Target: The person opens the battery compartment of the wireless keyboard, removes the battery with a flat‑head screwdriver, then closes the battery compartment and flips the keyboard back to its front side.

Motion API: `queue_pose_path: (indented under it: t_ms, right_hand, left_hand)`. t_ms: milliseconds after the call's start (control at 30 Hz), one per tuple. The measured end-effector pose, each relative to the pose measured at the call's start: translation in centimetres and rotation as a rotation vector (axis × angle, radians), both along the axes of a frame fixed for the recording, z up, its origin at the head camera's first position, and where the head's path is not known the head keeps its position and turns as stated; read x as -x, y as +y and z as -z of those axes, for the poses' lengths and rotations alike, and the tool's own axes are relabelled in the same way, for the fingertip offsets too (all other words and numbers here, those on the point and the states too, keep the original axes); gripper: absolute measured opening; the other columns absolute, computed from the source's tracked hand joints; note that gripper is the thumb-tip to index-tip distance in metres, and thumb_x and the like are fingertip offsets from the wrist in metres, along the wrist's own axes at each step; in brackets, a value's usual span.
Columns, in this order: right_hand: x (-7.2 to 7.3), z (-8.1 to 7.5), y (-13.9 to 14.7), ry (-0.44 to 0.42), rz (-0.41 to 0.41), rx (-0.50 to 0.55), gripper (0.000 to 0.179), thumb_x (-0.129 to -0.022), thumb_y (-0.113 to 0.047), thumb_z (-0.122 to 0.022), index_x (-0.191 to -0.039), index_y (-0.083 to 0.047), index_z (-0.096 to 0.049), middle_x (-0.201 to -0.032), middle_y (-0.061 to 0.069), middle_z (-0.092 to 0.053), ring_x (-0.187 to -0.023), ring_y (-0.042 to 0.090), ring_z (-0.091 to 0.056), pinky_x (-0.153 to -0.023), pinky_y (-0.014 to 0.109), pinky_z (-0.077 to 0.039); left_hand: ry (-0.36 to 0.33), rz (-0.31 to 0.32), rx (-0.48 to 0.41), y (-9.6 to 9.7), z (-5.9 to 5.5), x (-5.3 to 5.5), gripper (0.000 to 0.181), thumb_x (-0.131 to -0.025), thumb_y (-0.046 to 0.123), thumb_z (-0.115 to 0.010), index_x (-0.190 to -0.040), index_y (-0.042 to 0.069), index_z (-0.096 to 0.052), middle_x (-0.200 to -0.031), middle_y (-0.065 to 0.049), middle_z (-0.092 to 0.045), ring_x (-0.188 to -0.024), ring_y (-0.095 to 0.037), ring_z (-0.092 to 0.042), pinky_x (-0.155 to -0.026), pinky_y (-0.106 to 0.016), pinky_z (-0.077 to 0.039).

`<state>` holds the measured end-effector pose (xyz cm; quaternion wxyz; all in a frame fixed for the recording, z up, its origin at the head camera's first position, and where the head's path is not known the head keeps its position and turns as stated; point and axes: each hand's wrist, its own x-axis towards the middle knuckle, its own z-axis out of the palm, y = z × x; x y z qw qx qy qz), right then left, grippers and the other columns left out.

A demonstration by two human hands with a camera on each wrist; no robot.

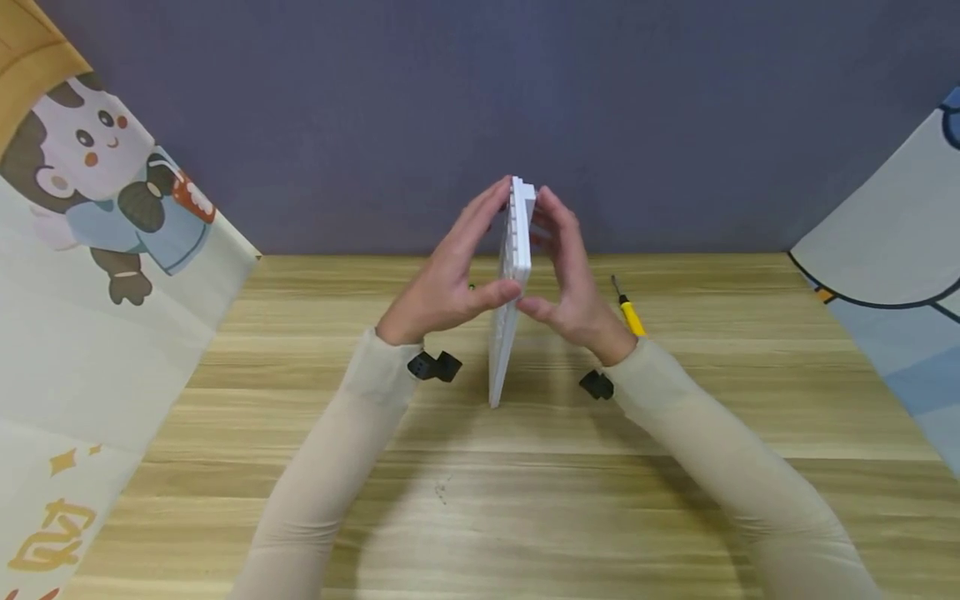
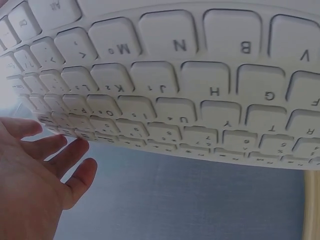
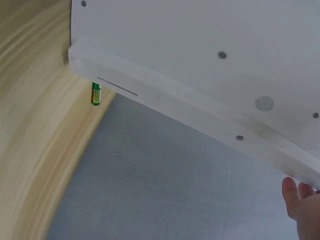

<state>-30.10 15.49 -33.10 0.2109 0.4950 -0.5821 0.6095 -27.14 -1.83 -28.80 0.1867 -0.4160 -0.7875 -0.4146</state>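
A white keyboard [image 1: 517, 237] stands tilted up on its end, seen nearly edge-on in the head view. My left hand [image 1: 457, 279] holds its keyed side, thumb across the near edge and fingers towards the far edge. In the left wrist view the lettered keys [image 2: 205, 80] show upside down, with the left fingertips [image 2: 80, 145] at the rear rows. On the back side my right hand [image 1: 573, 283] holds the keyboard between thumb and curved fingers. Small screws [image 3: 222, 55] dot the plain underside [image 3: 165, 35] in the right wrist view.
A yellow-handled screwdriver [image 1: 632, 317] lies on the wooden table [image 1: 570, 517], right of my right hand. Beyond the keyboard a green battery [image 3: 96, 94] lies near the table's edge. A dark grey-blue panel [image 1: 375, 125] rises at the back, with printed panels at both sides.
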Motion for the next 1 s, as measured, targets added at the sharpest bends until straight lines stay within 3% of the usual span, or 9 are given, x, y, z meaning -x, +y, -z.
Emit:
queue_pose_path:
  t_ms: [367,533,733,1000]
  right_hand:
    - [0.2,-0.8,1.8,-0.008,0.012,0.001,0.114,-0.075,-0.06,-0.07,-0.143,0.011,-0.013,-0.145,0.021,-0.026,-0.129,0.035,-0.033,-0.104,0.05,-0.029]
    - [0.4,-0.6,2.9,-0.009,0.036,-0.016,0.115,-0.074,-0.063,-0.069,-0.143,0.011,-0.014,-0.144,0.021,-0.028,-0.127,0.035,-0.035,-0.104,0.05,-0.03]
    - [0.8,-0.5,4.5,-0.008,0.053,-0.031,0.112,-0.076,-0.065,-0.064,-0.144,0.011,-0.015,-0.143,0.021,-0.029,-0.127,0.036,-0.035,-0.103,0.051,-0.03]
    - [1.3,-0.2,6.7,-0.017,0.074,-0.041,0.111,-0.077,-0.066,-0.062,-0.143,0.011,-0.016,-0.144,0.025,-0.026,-0.127,0.036,-0.033,-0.103,0.044,-0.03]
  left_hand:
    - [-0.06,0.014,0.031,1.1,1.3,0.4,0.105,-0.079,0.074,-0.05,-0.153,0.009,-0.011,-0.156,-0.007,-0.013,-0.14,-0.013,-0.012,-0.109,-0.044,-0.019]
    - [-0.092,0.029,0.052,1.5,2.2,0.5,0.106,-0.078,0.073,-0.052,-0.153,0.009,-0.01,-0.156,-0.008,-0.013,-0.14,-0.014,-0.011,-0.107,-0.045,-0.023]
    - [-0.135,0.039,0.089,2.2,3.3,0.9,0.105,-0.079,0.069,-0.055,-0.153,0.013,-0.008,-0.157,-0.001,-0.009,-0.139,-0.013,-0.011,-0.104,-0.044,-0.029]
    - [-0.154,0.036,0.181,3.2,4.7,1.5,0.106,-0.079,0.051,-0.071,-0.153,0.013,-0.005,-0.157,0.002,-0.005,-0.139,-0.015,-0.011,-0.106,-0.044,-0.025]
